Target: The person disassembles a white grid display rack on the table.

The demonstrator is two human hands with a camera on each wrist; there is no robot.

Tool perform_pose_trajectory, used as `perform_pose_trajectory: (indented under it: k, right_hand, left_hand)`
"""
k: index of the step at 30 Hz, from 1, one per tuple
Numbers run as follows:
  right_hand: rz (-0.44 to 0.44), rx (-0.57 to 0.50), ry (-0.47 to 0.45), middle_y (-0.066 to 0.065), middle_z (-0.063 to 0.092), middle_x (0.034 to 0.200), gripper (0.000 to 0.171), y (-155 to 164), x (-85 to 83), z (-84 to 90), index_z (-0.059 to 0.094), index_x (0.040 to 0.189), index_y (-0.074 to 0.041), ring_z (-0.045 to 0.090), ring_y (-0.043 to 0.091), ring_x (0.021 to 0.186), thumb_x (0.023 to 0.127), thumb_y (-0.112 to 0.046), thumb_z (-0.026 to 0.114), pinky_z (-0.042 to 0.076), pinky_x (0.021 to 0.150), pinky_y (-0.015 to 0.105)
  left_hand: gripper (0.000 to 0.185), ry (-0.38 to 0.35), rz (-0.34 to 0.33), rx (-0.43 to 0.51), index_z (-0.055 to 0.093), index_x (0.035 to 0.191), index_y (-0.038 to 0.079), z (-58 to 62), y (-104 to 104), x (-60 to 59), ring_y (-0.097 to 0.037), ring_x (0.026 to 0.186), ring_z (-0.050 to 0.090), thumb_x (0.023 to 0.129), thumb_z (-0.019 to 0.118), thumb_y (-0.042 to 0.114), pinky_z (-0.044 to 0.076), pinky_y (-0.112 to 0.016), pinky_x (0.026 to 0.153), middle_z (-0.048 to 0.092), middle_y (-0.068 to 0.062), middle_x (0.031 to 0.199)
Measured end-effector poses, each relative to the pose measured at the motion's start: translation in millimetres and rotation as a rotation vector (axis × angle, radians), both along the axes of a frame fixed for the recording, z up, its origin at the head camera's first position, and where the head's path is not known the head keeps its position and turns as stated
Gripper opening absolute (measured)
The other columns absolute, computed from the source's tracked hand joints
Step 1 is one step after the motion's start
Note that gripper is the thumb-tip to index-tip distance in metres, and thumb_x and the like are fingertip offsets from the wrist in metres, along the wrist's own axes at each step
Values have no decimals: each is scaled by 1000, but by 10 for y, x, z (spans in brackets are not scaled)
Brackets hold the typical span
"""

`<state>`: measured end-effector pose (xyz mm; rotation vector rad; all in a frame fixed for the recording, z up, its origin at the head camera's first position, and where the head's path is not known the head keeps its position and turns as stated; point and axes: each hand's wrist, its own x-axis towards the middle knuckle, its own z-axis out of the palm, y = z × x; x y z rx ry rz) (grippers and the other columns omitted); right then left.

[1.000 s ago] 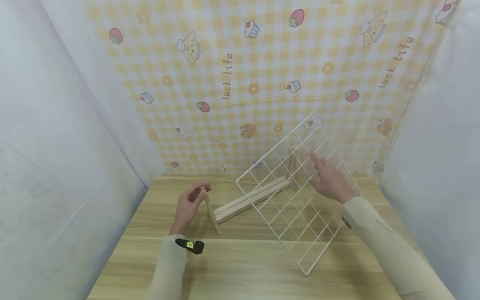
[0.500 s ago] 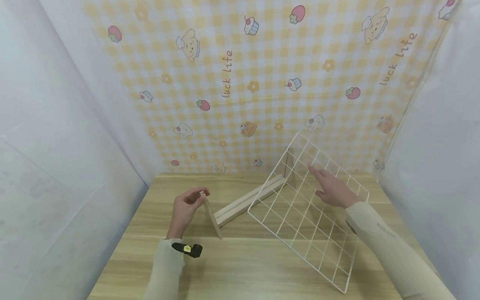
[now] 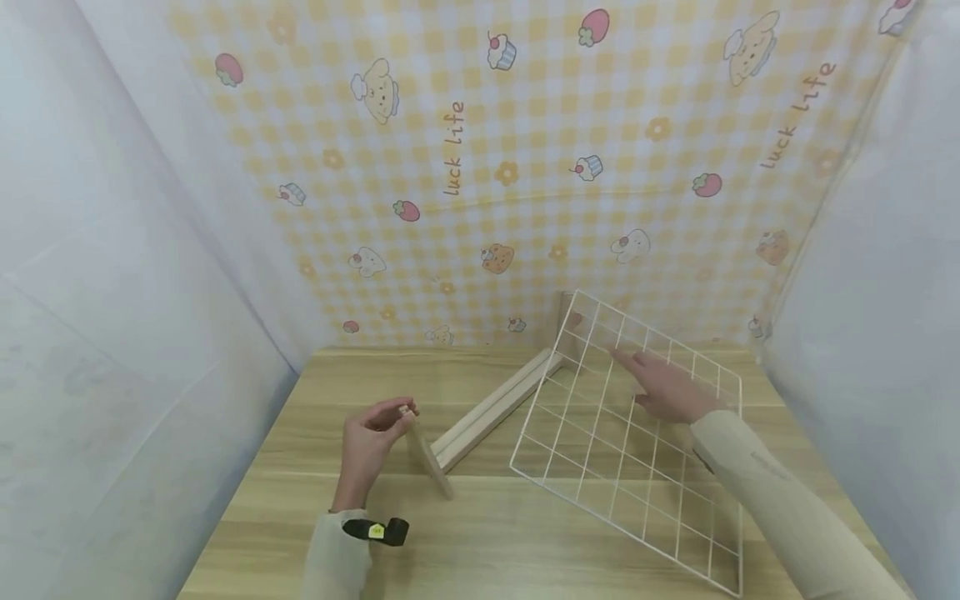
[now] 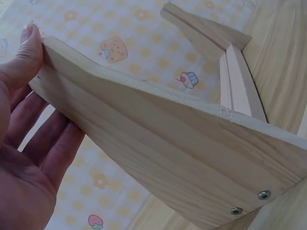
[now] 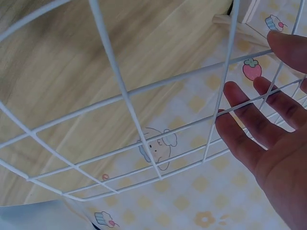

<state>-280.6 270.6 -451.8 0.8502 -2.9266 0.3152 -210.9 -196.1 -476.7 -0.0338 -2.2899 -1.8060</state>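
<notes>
My left hand (image 3: pixel 367 442) pinches the upper tip of one side panel (image 4: pixel 144 129) of a wooden stand, thumb on one face and fingers on the other. Two parallel rails (image 3: pixel 495 412) join it to the far side panel (image 3: pixel 567 327). The stand sits slantwise on the table. My right hand (image 3: pixel 675 390) holds a white wire grid panel (image 3: pixel 645 542), its fingertips and thumb at the wires (image 5: pixel 129 98). The grid is tilted, and its upper left corner overlaps the far side panel in the head view. Two screw heads (image 4: pixel 249 203) show low on the near panel.
The wood-grain table (image 3: pixel 480 550) meets a yellow checked cloth (image 3: pixel 502 125) at the back. White walls (image 3: pixel 97 333) close off both sides. A black wrist strap (image 3: pixel 375 531) is on the left sleeve.
The grid has come down and turned, its lower corner swinging right and nearer. The stand has turned on the table, its near panel pulled toward the front by my left hand.
</notes>
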Motion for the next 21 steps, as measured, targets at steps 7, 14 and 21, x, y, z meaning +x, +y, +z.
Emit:
perform_pose_trajectory:
  k: [7,14,21]
  right_hand:
    - [-10,6,-53,17,53,121,83,-3,3,-58,27,145,-14,57,30,99,76,-1,71,53,67,30]
    - [-12,7,-112,26,45,135,82,-19,-21,-103,26,145,-13,54,42,111,76,4,67,52,85,49]
    - [-10,74,-111,25,45,136,87,-39,-90,-206,27,145,-19,50,44,116,73,3,70,56,68,39]
  left_hand:
    - [31,0,62,16,71,100,11,-25,91,156,-4,76,66,72,79,23,55,-20,71,72,14,86]
    - [27,-5,122,41,72,94,13,-9,222,308,-6,73,66,69,81,18,55,-20,69,72,14,82]
    - [28,54,132,100,72,89,8,-31,388,456,-8,68,68,64,83,15,57,-22,66,73,6,80]
